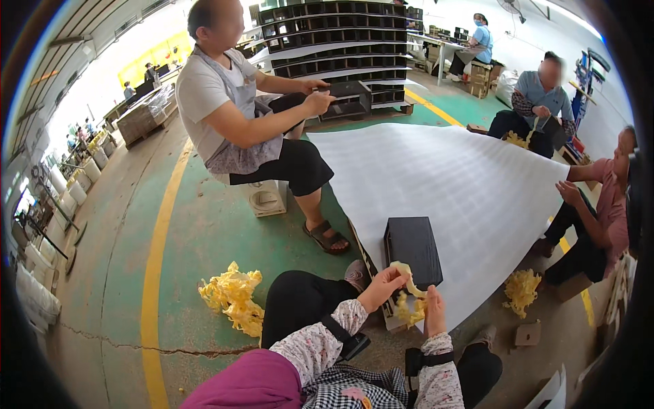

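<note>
Near the front edge of a white sheet, my left hand [383, 288] is closed, fingertips pinching a strip of pale yellow tape [409, 274]. The strip runs across to my right hand [434, 313], which is closed on its other end. More crumpled yellow tape [407, 311] hangs below, between the two hands. Just beyond them a black box [414, 245] lies on the white sheet [470, 177]. My hands partly cover the box's near end, so I cannot tell whether the strip touches it.
Loose yellow tape is heaped on the floor at left [235, 296] and right [523, 293]. To the left a seated person [238, 102] holds a black frame [347, 101]. Two people sit at the sheet's right side. Behind stand stacked black boxes [334, 41].
</note>
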{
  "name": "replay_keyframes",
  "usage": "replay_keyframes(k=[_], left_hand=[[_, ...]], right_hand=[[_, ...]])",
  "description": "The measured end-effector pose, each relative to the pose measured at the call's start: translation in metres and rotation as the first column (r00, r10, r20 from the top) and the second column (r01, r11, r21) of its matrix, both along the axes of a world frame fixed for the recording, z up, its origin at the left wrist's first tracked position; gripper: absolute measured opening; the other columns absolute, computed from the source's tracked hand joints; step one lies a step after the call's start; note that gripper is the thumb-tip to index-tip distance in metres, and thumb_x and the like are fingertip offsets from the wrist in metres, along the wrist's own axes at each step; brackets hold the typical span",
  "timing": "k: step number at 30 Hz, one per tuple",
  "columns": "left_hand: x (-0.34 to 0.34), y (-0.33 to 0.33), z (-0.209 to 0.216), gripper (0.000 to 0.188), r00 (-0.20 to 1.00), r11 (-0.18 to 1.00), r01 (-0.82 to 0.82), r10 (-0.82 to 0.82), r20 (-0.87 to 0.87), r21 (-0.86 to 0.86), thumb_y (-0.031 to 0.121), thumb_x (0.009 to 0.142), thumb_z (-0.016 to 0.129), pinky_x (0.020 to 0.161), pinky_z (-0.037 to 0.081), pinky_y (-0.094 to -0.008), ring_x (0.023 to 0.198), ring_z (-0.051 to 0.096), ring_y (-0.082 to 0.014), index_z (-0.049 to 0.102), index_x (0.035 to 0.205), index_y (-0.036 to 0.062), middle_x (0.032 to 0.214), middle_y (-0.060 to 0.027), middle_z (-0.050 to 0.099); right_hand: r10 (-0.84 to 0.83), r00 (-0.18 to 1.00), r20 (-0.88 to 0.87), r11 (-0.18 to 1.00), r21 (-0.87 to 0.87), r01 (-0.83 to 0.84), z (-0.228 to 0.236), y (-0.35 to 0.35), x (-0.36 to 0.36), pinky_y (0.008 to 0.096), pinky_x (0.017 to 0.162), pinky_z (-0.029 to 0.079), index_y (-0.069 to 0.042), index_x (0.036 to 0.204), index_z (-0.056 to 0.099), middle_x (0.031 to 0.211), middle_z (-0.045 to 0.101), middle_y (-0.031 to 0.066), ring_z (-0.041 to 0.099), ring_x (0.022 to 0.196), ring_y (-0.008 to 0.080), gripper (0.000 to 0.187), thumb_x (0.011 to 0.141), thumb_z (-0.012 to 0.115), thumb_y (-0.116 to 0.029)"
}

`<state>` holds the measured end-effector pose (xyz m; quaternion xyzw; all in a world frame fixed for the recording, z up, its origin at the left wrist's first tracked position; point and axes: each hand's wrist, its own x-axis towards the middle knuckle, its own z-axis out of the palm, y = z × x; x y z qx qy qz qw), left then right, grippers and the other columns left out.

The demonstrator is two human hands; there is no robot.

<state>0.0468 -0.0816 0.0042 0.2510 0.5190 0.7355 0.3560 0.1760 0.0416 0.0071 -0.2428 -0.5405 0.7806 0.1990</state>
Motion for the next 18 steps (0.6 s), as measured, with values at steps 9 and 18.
replay_keyframes(k=[9,18], left_hand=[[0.045,0.007,0.010,0.013,0.933,0.936,0.350,-0.345,-0.106,0.031,0.014,0.090,0.057,0.080,0.043,-0.0233,0.085,0.055,-0.0069,0.060,0.098,0.0045,0.090,0.0022,0.060],[0.050,0.006,0.019,0.017,0.980,0.991,0.088,-0.104,-0.167,-0.098,0.013,0.091,0.055,0.080,0.045,-0.0235,0.087,0.056,-0.0095,0.061,0.102,0.0012,0.090,-0.0009,0.061]], right_hand=[[-0.212,0.886,-0.412,0.779,-0.618,-0.100,-0.009,0.051,0.021,0.0313,0.068,0.052,-0.009,0.129,0.039,0.094,0.057,0.0013,0.058,0.074,0.0120,0.039,0.094,0.050,-0.022],[0.088,0.989,-0.121,0.992,-0.078,-0.097,0.023,0.037,0.027,0.0229,0.055,0.040,-0.004,0.127,0.049,0.070,0.051,-0.0031,0.048,0.060,0.0055,0.040,0.092,0.053,-0.022]])
